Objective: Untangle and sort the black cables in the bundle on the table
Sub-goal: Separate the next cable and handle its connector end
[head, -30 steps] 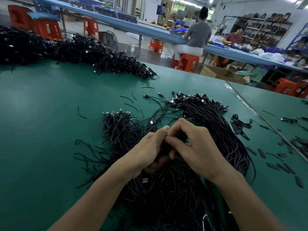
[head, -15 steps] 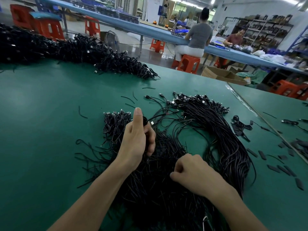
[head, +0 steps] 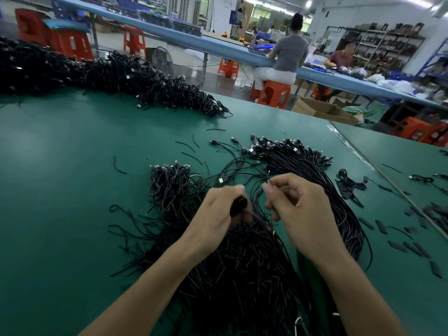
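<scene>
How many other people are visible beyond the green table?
2. One in a grey top sits on an orange stool at the blue bench; one in a red shirt farther right. Others may be hidden.

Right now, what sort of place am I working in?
Likely a cable assembly workshop: heaps of black cables on a green table, a long blue workbench with seated workers, and stocked shelves.

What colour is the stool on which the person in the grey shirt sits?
The stool is orange-red; the head view, the only one, shows it.
</scene>
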Motion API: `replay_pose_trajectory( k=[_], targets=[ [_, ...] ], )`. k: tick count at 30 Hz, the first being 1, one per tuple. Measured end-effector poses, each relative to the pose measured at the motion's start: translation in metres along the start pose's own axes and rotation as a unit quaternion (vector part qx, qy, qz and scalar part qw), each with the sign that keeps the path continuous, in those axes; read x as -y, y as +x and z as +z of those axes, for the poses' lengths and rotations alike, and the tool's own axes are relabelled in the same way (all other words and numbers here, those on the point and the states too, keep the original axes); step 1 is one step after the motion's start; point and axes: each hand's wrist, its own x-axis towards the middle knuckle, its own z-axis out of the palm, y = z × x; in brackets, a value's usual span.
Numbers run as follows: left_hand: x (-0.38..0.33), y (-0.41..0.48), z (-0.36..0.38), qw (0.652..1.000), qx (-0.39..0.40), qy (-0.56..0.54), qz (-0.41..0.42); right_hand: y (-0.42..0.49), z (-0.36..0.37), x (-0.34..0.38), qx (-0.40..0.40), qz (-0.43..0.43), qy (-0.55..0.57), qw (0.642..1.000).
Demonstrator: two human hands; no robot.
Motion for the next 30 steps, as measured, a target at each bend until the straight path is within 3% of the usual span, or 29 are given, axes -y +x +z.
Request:
replay_pose_trajectory(
  k=[4,8,12,18,21,30],
  targets=[
    [-0.002,-0.003,0.004,0.995,0.036,-0.091,0.029,-0.005,0.009,0.013,0.021,-0.087,-0.016,0.996],
    [-0.006,-0.006,0.006,0.994,0.023,-0.089,0.062,-0.005,0.005,0.016,0.064,-0.133,-0.009,0.989],
    [-0.010,-0.007,0.008,0.994,-0.013,-0.093,0.063,-0.002,-0.001,0.013,0.115,-0.108,-0.021,0.987],
    [-0.013,-0.005,0.002,0.989,-0.086,-0.054,0.112,-0.003,0.003,0.010,0.072,0.014,0.104,0.992],
    [-0.013,-0.005,0.004,0.988,-0.087,-0.053,0.114,-0.005,0.007,0.009,0.052,0.030,0.132,0.989],
    [-0.006,-0.005,0.001,0.982,-0.137,-0.098,0.084,-0.016,0.025,0.018,-0.004,-0.113,-0.079,0.990]
  ],
)
